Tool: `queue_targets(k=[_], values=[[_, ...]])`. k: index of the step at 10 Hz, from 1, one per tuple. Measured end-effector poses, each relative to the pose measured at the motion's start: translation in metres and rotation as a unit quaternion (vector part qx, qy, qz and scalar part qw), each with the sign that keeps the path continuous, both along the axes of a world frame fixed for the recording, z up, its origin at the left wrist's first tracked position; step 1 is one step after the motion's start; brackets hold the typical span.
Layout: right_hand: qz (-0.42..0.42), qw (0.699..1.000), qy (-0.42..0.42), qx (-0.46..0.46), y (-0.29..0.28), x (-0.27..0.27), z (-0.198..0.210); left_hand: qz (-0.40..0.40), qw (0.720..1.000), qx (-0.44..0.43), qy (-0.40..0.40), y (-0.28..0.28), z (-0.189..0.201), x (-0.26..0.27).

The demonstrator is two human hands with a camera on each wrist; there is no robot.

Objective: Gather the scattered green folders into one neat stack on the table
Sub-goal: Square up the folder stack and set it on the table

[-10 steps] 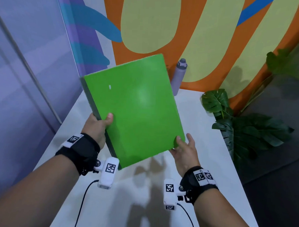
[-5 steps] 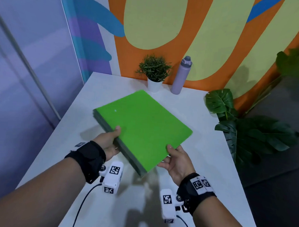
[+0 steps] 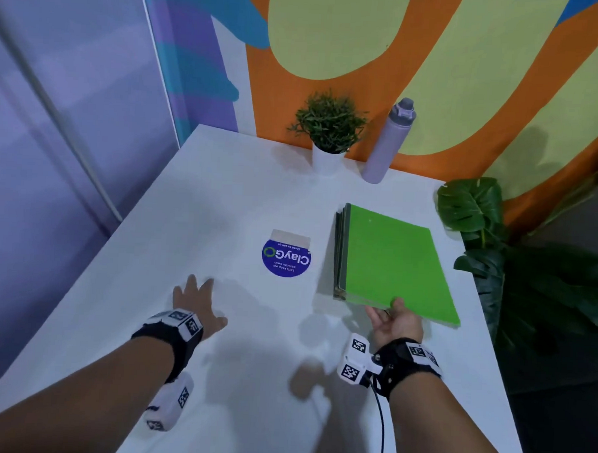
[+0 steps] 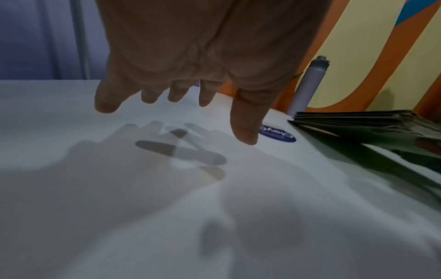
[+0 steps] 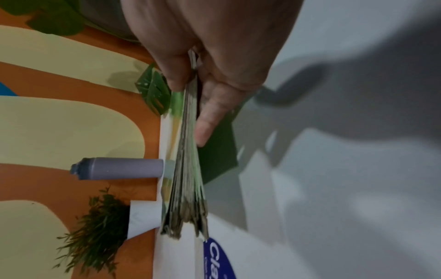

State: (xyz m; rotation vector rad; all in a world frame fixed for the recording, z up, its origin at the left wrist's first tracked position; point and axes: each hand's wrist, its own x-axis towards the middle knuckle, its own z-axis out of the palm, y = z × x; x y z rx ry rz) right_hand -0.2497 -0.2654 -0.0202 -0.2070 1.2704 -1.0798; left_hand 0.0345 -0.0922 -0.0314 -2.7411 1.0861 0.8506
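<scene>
A stack of green folders point(image 3: 392, 261) lies on the right side of the white table point(image 3: 195, 208), its far end down and its near edge slightly raised. My right hand point(image 3: 391, 321) pinches that near edge, thumb on top and fingers beneath; the right wrist view shows the layered folder stack point(image 5: 188, 169) between thumb and fingers. My left hand point(image 3: 195, 300) hovers flat over the bare table left of centre, fingers spread and holding nothing. In the left wrist view the left hand point(image 4: 181, 90) hangs above its shadow, with the folder stack point(image 4: 372, 128) at the right.
A round blue sticker point(image 3: 286, 258) sits on the table just left of the stack. A small potted plant point(image 3: 329, 131) and a lilac bottle point(image 3: 388, 141) stand at the back edge by the painted wall. Large leaves point(image 3: 473, 206) crowd the table's right edge.
The folder stack, held up in both hands before, has come down onto the right side of the table. My left hand has let go and moved left over the bare table.
</scene>
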Motion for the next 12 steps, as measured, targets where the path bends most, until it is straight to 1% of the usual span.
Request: queue_targets(k=[1, 2, 3, 4, 5, 6, 7, 8, 9, 10, 11, 12], values=[[0.017, 1.000, 0.017, 0.019, -0.010, 0.010, -0.007, -0.001, 0.999, 0.054, -0.008, 0.003, -0.012, 0.008], [0.045, 0.997, 0.037, 0.044, -0.023, 0.025, -0.006, -0.003, 0.997, 0.082, -0.012, 0.001, -0.020, 0.016], [0.050, 0.994, 0.061, 0.070, -0.038, 0.038, -0.007, 0.005, 0.996, 0.086, -0.008, 0.001, -0.026, 0.019], [0.049, 0.994, 0.063, 0.080, -0.051, 0.047, -0.010, -0.002, 0.996, 0.083, -0.015, 0.003, -0.032, 0.018], [0.069, 0.991, 0.066, 0.096, -0.058, 0.050, -0.012, -0.007, 0.997, 0.077, -0.015, 0.006, -0.033, 0.018], [0.085, 0.988, 0.081, 0.102, -0.060, 0.052, -0.016, -0.013, 0.997, 0.074, -0.015, 0.006, -0.032, 0.018], [0.107, 0.983, 0.117, 0.088, -0.067, 0.055, -0.023, -0.012, 0.997, 0.069, -0.011, 0.006, -0.033, 0.018], [0.346, 0.828, 0.441, 0.020, -0.076, 0.060, -0.014, -0.011, 0.998, 0.068, -0.010, 0.007, -0.033, 0.019], [0.487, 0.617, 0.618, -0.011, -0.089, 0.060, 0.000, -0.012, 0.998, 0.068, -0.013, 0.006, -0.033, 0.018], [0.535, 0.531, 0.657, -0.002, -0.099, 0.060, 0.009, -0.014, 0.997, 0.075, -0.017, 0.005, -0.032, 0.017], [0.576, 0.435, 0.691, -0.022, -0.097, 0.063, 0.015, -0.012, 0.997, 0.073, -0.018, 0.006, -0.029, 0.015], [0.578, 0.398, 0.709, -0.076, -0.090, 0.065, 0.021, 0.003, 0.998, 0.067, 0.004, 0.006, -0.023, 0.017]])
